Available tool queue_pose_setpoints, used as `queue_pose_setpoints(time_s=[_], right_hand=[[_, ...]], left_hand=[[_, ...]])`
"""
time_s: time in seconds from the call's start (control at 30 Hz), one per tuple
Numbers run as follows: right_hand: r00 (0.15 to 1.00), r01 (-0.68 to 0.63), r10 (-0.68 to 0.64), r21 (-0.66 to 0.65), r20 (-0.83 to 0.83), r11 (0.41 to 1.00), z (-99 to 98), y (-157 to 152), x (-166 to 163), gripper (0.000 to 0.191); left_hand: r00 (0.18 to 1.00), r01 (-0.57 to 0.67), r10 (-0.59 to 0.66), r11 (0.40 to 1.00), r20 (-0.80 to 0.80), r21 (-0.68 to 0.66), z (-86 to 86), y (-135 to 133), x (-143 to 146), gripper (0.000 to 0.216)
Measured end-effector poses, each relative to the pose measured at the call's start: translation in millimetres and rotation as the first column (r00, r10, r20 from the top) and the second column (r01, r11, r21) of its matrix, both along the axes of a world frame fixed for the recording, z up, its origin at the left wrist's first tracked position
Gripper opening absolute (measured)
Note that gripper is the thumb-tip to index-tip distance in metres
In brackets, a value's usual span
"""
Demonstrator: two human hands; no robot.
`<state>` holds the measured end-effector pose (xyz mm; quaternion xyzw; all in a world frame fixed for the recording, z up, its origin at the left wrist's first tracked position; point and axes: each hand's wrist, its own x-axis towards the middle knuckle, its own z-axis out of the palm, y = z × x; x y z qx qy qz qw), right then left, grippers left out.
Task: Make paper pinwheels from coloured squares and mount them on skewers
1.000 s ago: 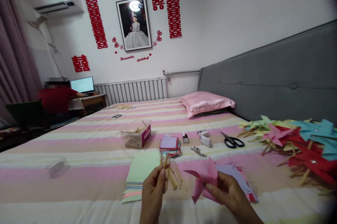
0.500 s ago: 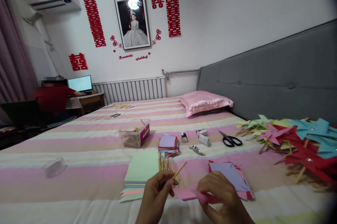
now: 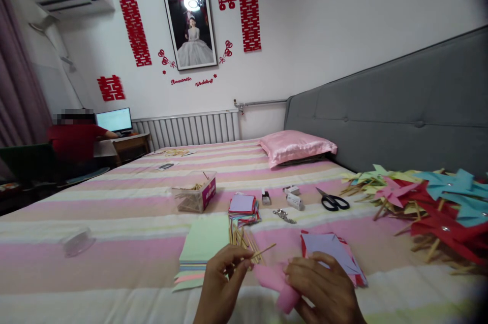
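Observation:
My left hand [image 3: 224, 276] pinches a thin wooden stick [image 3: 266, 250], its free end pointing right over the bed. In my right hand [image 3: 326, 283] is a pink paper pinwheel [image 3: 276, 283] with curled blades, its left part close to the left fingertips. Whether the stick touches the paper I cannot tell. Behind the left hand lie several loose sticks [image 3: 244, 238] and a stack of coloured paper [image 3: 208, 237], pale green on top. Just beyond the right hand is a pile of cut paper squares [image 3: 331, 250], lilac uppermost over red and pink.
Finished pinwheels [image 3: 446, 227] heap up at the right by the grey headboard [image 3: 400, 105]. Black-handled scissors [image 3: 333, 201], small boxes [image 3: 293, 199], a silvery chain-like item [image 3: 284, 216], a tub of sticks [image 3: 194, 197] and a clear lid [image 3: 77, 243] lie on the bed. A person [image 3: 74, 138] sits far left.
The pink paper has turned and now shows more of its curled blades, one hanging lower. The stick has tipped from steeply slanted to nearly level.

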<state>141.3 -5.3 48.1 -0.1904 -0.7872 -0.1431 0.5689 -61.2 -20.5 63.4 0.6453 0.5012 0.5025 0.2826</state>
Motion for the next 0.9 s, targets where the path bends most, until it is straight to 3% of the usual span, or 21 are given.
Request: queue_pose_setpoints(time_s=[0.1, 0.37, 0.9], right_hand=[[1.0, -0.001, 0.001, -0.006, -0.015, 1.0, -3.8, -0.1, -1.8, 0.015], [0.999, 0.008, -0.011, -0.066, -0.04, 0.998, -1.3, 0.5, -0.4, 0.016], [0.999, 0.045, -0.046, -0.069, -0.01, 0.997, -5.9, 1.6, 1.3, 0.019]], left_hand=[[0.998, 0.044, -0.041, 0.996, -0.037, 0.082, 2.0, -1.4, 0.7, 0.016], [0.984, 0.105, -0.09, 0.99, -0.157, 0.09, 0.2, -2.6, 6.2, 0.017], [0.988, 0.143, -0.137, 0.987, -0.077, 0.071, 1.5, -3.7, 9.1, 0.014]])
